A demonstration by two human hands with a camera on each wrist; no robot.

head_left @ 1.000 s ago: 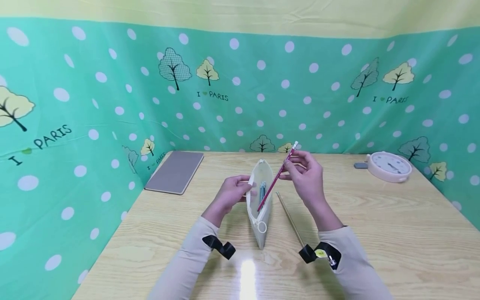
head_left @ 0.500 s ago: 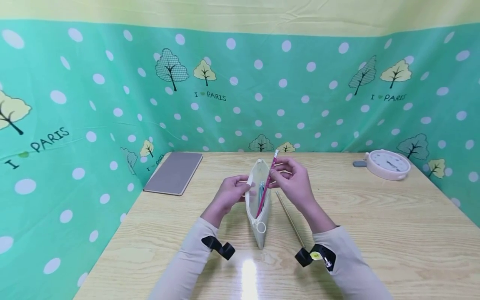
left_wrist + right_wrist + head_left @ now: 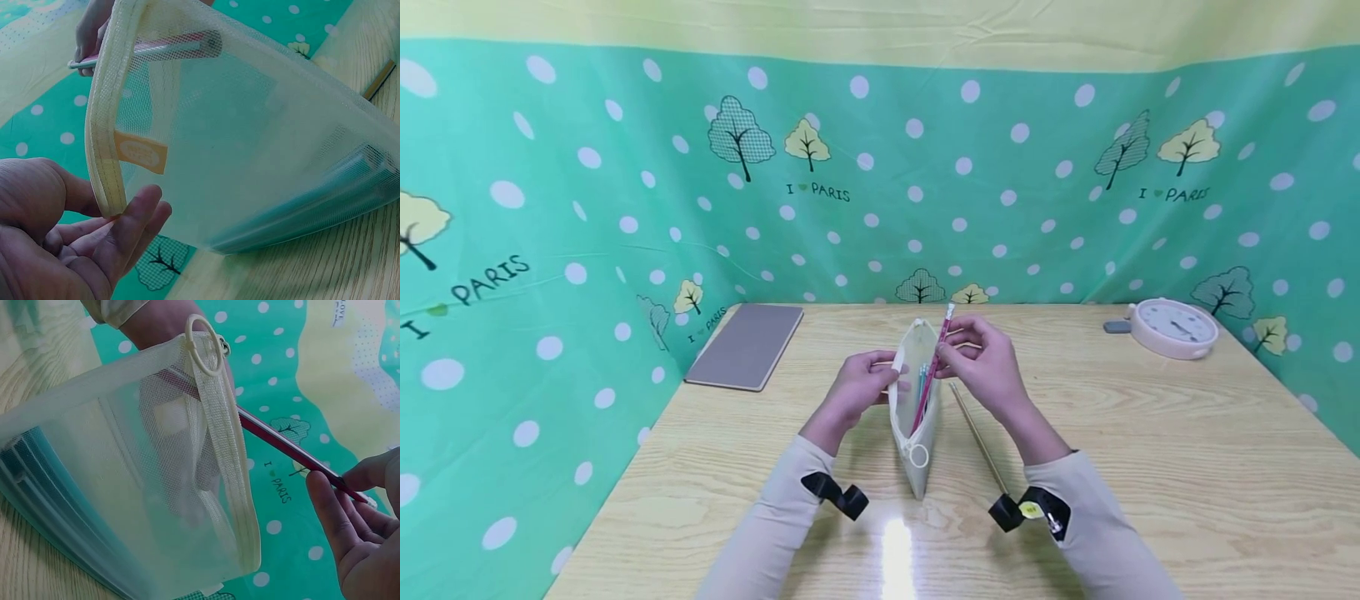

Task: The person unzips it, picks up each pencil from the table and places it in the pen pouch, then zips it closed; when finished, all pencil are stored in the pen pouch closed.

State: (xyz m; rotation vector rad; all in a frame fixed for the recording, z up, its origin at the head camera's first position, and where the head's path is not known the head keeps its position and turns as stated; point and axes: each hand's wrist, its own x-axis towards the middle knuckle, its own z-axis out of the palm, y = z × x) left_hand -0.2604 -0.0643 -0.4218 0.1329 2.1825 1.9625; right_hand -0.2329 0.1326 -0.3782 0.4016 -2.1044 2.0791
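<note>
My left hand (image 3: pixel 863 382) pinches the zippered edge of a see-through mesh pencil pouch (image 3: pixel 206 125), whose mouth gapes upward. Between thumb and fingers, my right hand (image 3: pixel 981 360) holds a dark pink pencil (image 3: pixel 281 442) near its white-tipped top end. The pencil slants down through the opening, its lower part inside the pouch. Several teal pencils (image 3: pixel 312 200) lie along the bottom of the pouch, seen through the mesh. On the table just right of the pouch lies a gold-coloured pencil (image 3: pixel 979 437), its near end hidden by the right wrist camera.
A grey notebook (image 3: pixel 747 346) lies at the table's back left. At the back right is a round pink-rimmed clock (image 3: pixel 1175 327). A green dotted curtain (image 3: pixel 850 167) hangs behind and to the left of the wooden table (image 3: pixel 1150 467).
My right hand has moved left and slightly down, bringing the pink pencil lower into the pouch mouth and steeper. Over the last half second it barely moves. The left hand keeps its hold.
</note>
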